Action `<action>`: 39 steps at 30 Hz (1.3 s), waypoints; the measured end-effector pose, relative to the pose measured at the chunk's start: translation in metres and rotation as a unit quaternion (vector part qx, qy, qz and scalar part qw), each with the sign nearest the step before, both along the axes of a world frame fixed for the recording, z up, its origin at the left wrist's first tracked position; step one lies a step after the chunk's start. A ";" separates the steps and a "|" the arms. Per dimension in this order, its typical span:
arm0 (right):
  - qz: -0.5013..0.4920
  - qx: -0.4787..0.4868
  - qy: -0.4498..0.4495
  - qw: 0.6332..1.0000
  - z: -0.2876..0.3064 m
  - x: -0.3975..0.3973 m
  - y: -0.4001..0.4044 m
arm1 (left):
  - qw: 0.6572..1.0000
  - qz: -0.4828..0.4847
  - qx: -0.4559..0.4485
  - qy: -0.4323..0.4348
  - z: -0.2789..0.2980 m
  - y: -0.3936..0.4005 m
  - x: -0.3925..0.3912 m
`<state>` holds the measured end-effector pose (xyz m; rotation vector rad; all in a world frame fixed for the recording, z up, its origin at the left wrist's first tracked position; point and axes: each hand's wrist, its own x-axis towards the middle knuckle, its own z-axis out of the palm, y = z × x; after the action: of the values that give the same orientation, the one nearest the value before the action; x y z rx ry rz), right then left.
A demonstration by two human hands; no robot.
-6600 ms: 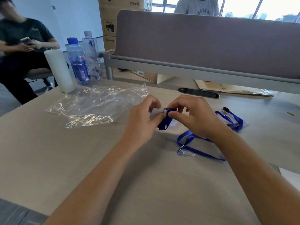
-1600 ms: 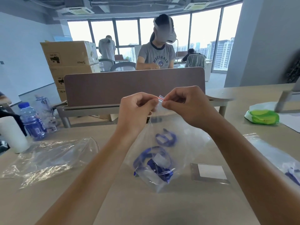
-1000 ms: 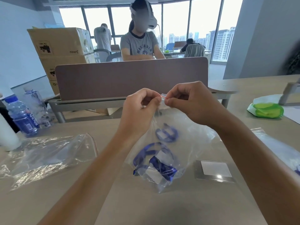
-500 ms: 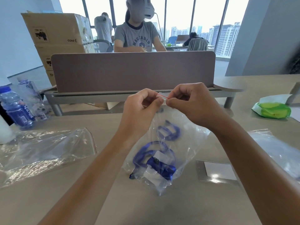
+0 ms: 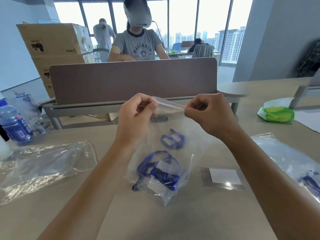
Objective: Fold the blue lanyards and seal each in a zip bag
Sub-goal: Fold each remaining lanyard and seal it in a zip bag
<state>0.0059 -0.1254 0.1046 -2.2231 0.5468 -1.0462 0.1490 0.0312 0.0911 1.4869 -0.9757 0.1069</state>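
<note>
A clear zip bag [image 5: 174,122] hangs above the table between my hands. My left hand [image 5: 136,116] pinches the left end of its red zip strip [image 5: 168,103]. My right hand [image 5: 206,115] pinches the strip's right end. Inside the bag, a folded blue lanyard [image 5: 160,172] lies at the bottom and a smaller blue loop [image 5: 172,139] sits higher up. The bag's lower corner is close to the tabletop [image 5: 173,220]; I cannot tell whether it touches.
An empty clear bag [image 5: 43,167] lies at the left. Another bag with a lanyard [image 5: 297,163] lies at the right edge. Two water bottles [image 5: 15,122] stand far left. A metal plate [image 5: 223,177] is set in the table. Green wipes pack [image 5: 277,113], desk divider [image 5: 133,78] beyond.
My hands have slid apart along the zip strip, the right one moving rightward. More of the red strip now shows between them. Earlier, I was folding a lanyard on the table.
</note>
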 end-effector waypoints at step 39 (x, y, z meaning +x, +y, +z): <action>-0.101 0.098 -0.102 0.985 0.002 -0.095 -0.036 | 0.992 -0.019 -0.102 0.068 0.025 -0.026 -0.025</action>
<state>-0.0891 -0.1616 0.1069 -1.8939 0.7610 -1.2489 0.1238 0.0054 0.1163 1.2706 -0.8567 0.0750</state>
